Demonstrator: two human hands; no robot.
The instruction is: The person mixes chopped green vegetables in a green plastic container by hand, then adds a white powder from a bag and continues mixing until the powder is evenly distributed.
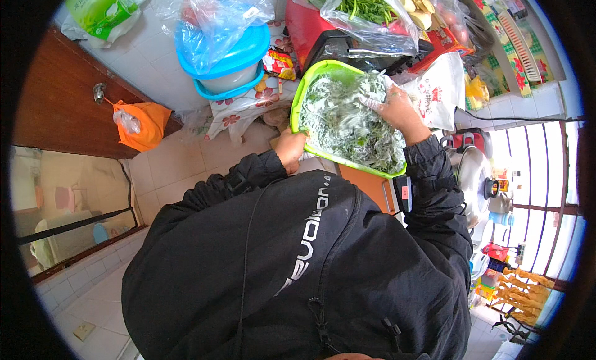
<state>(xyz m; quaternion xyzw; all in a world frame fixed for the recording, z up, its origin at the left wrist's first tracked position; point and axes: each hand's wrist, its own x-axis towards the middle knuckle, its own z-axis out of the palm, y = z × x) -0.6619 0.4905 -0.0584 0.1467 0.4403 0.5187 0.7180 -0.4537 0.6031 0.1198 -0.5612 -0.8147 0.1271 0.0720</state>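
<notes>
A lime-green plastic basin (pixel 294 103) is tilted in front of my chest, full of chopped leafy greens (pixel 344 113) coated in white powder that looks like flour. My left hand (pixel 291 150) grips the basin's near left rim. Over the basin's right side, my right hand (pixel 400 108) has its thumb and fingers around some of the coated leaves. White powder covers those fingertips, and the leaves near them are blurred. A white printed bag (pixel 440 92) stands just beyond my right wrist; its contents are hidden.
Left of the basin, a blue-lidded tub (pixel 223 57) sits on a flowered cloth (pixel 242 108). Behind are a red and black appliance (pixel 307 29) and bagged fresh greens (pixel 368 6). A lidded metal pot (pixel 472 183) stands at right. An orange bag (pixel 142 122) hangs from the door (pixel 60 94).
</notes>
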